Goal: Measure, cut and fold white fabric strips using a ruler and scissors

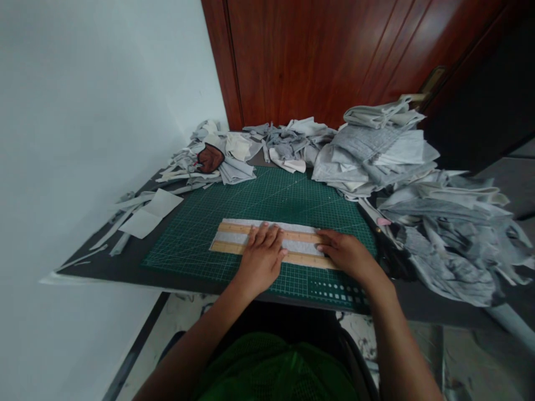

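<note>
Two wooden rulers, an upper one and a lower one, lie roughly parallel on a strip of pale grey fabric. The fabric rests on a green cutting mat. My left hand lies flat across the middle of both rulers, its fingers stretched out and a little apart. At their right end, my right hand has its fingers and thumb on either side of the upper ruler. Its palm covers the rulers' right tips.
Tall piles of folded grey cloth and crumpled cloth stand at the right. Scraps and a brown piece lie at the back left, near a white sheet. A dark object sits right of the mat. A wooden door stands behind.
</note>
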### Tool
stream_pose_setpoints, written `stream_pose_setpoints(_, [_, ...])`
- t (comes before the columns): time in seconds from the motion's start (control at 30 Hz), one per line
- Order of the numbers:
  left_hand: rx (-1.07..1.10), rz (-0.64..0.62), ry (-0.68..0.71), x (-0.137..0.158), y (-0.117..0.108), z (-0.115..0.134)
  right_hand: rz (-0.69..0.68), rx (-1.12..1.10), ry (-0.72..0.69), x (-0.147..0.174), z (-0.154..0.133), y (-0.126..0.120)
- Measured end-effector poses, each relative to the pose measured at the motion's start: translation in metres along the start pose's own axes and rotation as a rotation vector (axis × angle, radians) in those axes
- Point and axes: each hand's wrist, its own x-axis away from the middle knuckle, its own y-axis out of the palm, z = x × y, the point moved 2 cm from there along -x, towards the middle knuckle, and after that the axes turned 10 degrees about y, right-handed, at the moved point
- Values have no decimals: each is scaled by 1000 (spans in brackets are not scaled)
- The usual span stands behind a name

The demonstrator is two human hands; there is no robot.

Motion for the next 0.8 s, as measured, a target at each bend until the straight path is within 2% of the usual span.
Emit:
stream_pose_setpoints(0.47, [40,-37,-15,5,1,1,24,41,-2,-4,14,9])
stream_pose_setpoints(0.8, [144,-82,79,9,-12,-4,-12,-21,22,0,7,3])
